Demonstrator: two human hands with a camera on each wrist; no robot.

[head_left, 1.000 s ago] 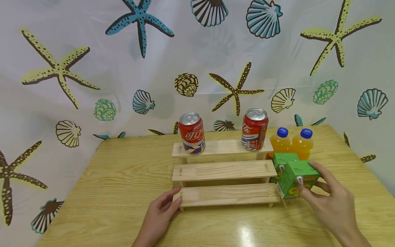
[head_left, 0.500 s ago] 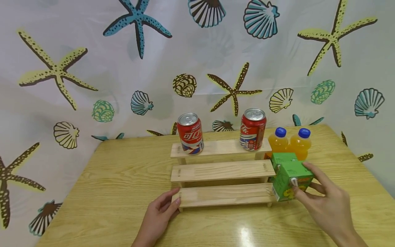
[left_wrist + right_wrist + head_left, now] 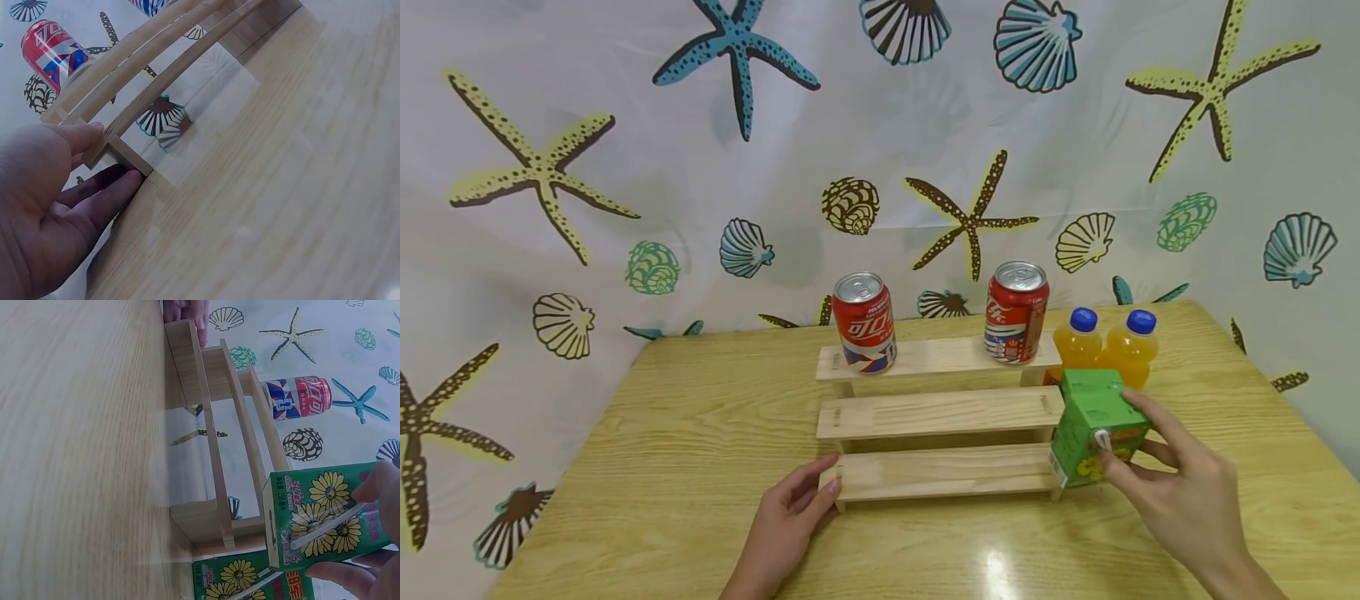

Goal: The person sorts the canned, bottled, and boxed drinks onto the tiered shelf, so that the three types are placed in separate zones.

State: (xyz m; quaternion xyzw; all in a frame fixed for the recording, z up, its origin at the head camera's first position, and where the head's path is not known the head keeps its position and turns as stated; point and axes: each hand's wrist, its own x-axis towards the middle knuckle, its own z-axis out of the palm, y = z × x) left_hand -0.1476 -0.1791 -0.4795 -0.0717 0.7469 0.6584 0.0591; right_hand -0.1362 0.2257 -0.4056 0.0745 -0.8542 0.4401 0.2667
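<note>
My right hand (image 3: 1187,487) grips a green drink carton (image 3: 1090,437) by its sides, thumb near the white straw on its front. In the right wrist view this carton (image 3: 312,506), printed with yellow flowers, is held up close to the rack's right end. A second green drink carton (image 3: 228,575) stands on the table beside the rack, largely hidden behind the held one in the head view. My left hand (image 3: 793,517) holds the left end of the lowest shelf on a three-step wooden rack (image 3: 947,475). In the left wrist view, its thumb lies on the board and its fingers reach the leg.
Two red cola cans stand on the top shelf, one left (image 3: 865,325) and one right (image 3: 1017,312). Behind the cartons are two orange drink bottles (image 3: 1078,337) with blue caps. A curtain (image 3: 685,192) with starfish and shells hangs behind the wooden table (image 3: 700,417).
My right hand has moved the held carton left toward the rack's right end, so it now covers more of the second carton. My left hand stays on the lowest shelf.
</note>
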